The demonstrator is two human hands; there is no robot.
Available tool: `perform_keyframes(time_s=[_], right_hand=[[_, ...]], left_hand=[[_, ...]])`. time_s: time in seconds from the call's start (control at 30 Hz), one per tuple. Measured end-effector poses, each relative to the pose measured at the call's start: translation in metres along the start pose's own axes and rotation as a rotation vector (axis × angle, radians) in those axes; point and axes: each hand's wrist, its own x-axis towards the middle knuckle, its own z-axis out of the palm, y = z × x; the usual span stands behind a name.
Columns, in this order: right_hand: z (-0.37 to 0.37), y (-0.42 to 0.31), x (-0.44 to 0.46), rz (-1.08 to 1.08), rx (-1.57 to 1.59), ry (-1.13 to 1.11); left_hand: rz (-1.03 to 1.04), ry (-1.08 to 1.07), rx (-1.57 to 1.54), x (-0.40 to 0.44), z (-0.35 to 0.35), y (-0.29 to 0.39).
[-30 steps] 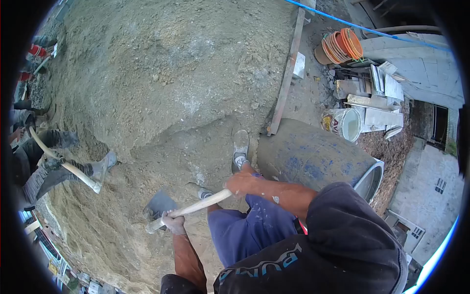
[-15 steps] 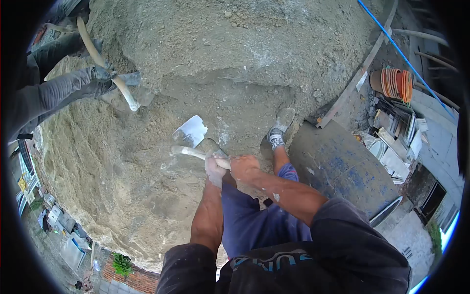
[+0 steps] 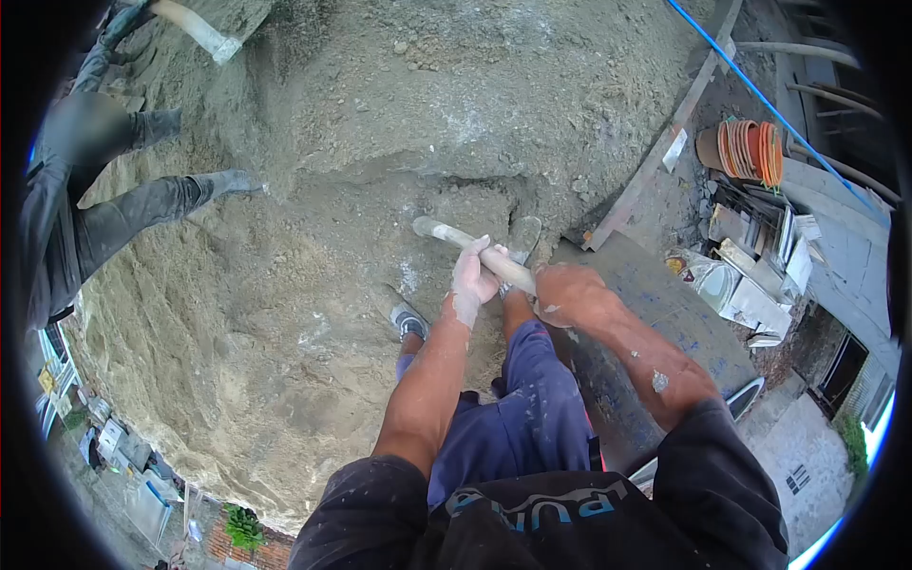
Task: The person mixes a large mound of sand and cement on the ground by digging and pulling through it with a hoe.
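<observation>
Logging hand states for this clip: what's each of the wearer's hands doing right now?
Left hand: closed around the pale, rounded wooden handle.
Right hand: closed on the same handle, nearer the wearer's body.

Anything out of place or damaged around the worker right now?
The scrap boards at the right lie jumbled at mixed angles, which looks untidy. Pale patches mark the right forearm, perhaps dried splashes. The wooden handle shows no obvious break.
</observation>
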Motion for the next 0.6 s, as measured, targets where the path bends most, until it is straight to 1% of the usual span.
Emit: perform_keyframes(time_s=[0.03, 0.07, 0.13, 0.17, 0.2, 0.23, 0.3, 0.37, 0.43, 0.47, 0.57, 0.6], right_hand=[[-0.021, 0.022, -0.017, -0.045, -0.075, 0.013], [-0.044, 0.050, -0.034, -0.090, -0.155, 0.030], [-0.089, 0.106, -0.068, -0.152, -0.286, 0.040], [-0.102, 0.145, -0.082, -0.141, -0.303, 0.102], [-0.107, 0.192, -0.095, -0.148, -0.378, 0.251], [-0.118, 0.223, -0.115, -0.122, -0.380, 0.354], [-0.140, 0.274, -0.161, -0.045, -0.389, 0.635], [-0.158, 0.290, -0.203, 0.133, -0.368, 0.887], [-0.152, 0.316, -0.225, 0.181, -0.412, 1.132], [-0.149, 0.321, -0.233, 0.199, -0.433, 1.254], [-0.123, 0.294, -0.254, 0.231, -0.395, 1.143], [-0.110, 0.274, -0.257, 0.267, -0.318, 1.044]], left_hand=[[0.047, 0.044, 0.017, -0.013, 0.016, -0.004], [0.071, -0.024, 0.063, -0.015, 0.020, -0.005], [0.185, 0.122, -0.093, -0.023, 0.048, -0.005], [0.245, 0.199, -0.175, -0.030, 0.060, -0.006], [0.275, 0.113, -0.219, -0.036, 0.074, -0.011], [0.302, 0.019, -0.261, -0.037, 0.094, -0.018], [0.339, -0.170, -0.341, -0.039, 0.134, -0.038], [0.228, -0.324, -0.335, -0.086, 0.213, -0.076], [0.187, -0.390, -0.383, -0.110, 0.244, -0.106], [0.195, -0.395, -0.391, -0.117, 0.247, -0.115], [0.290, -0.480, -0.409, -0.141, 0.221, -0.113], [0.314, -0.429, -0.430, -0.151, 0.207, -0.105]])
